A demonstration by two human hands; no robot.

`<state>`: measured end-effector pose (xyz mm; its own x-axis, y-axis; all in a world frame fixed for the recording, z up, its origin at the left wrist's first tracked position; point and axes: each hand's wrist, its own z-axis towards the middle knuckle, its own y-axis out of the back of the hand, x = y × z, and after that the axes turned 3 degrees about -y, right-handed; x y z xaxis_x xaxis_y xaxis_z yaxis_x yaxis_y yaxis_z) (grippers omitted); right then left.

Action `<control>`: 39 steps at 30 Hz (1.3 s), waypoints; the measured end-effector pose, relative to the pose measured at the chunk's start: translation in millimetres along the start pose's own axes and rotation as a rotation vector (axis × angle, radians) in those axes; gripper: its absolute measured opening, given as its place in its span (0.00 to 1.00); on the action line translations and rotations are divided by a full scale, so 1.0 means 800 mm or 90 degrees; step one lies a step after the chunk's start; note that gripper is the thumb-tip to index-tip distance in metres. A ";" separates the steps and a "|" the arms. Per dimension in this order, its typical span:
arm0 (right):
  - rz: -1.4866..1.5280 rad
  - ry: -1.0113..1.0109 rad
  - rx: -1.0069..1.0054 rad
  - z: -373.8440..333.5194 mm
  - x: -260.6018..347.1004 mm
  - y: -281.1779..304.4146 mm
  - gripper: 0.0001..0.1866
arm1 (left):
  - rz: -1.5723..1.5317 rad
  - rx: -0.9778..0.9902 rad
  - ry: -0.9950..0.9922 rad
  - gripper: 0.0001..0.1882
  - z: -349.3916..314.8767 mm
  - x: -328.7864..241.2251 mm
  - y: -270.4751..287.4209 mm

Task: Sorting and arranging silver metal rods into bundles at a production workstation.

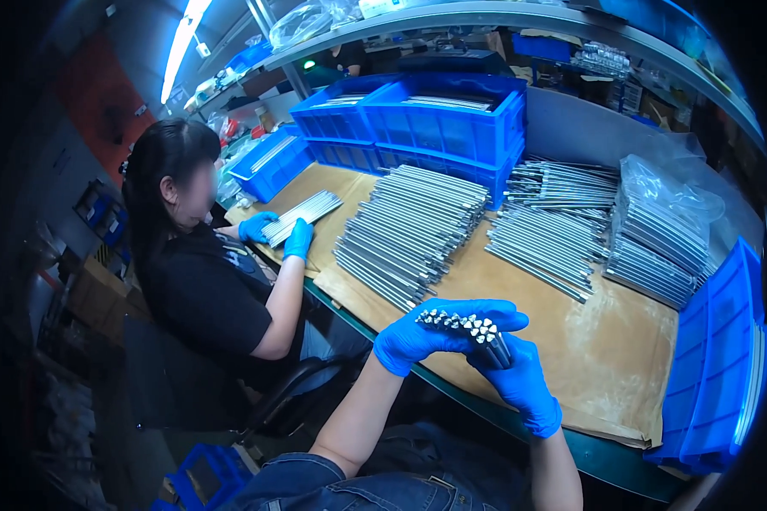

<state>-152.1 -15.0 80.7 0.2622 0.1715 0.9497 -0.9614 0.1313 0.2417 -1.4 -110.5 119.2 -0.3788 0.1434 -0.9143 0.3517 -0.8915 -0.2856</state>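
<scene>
A bundle of thin metal rods is held up above the table's near edge, its bright ends facing up. My left hand, in a blue glove, is closed round the far and left side of the bundle. My right hand, also gloved in blue, grips the bundle's lower right side. Most of the rods' length is hidden by the gloves. Just beyond my hands lies a broad stack of similar rods on the brown table covering. A smaller pile of rods is to its right.
At the left a co-worker in blue gloves handles another row of rods. Stacked blue bins stand at the back. Rods under clear plastic lie at the right, near an upright blue bin. A shelf edge runs overhead.
</scene>
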 end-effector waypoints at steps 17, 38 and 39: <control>0.035 -0.011 -0.007 0.002 -0.004 0.000 0.11 | -0.103 0.036 -0.016 0.32 0.011 0.011 0.007; 0.095 -0.131 0.062 0.006 0.004 0.024 0.13 | 0.003 -0.194 -0.008 0.18 0.026 0.010 -0.027; 0.103 -0.131 0.073 0.008 0.004 0.019 0.13 | 0.007 -0.200 -0.025 0.17 0.020 0.012 -0.023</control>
<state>-166.1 -18.3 88.8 0.0936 -0.0221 0.9954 -0.9956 0.0053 0.0938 -25.0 -99.7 120.1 -0.4047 0.1121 -0.9076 0.6011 -0.7153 -0.3564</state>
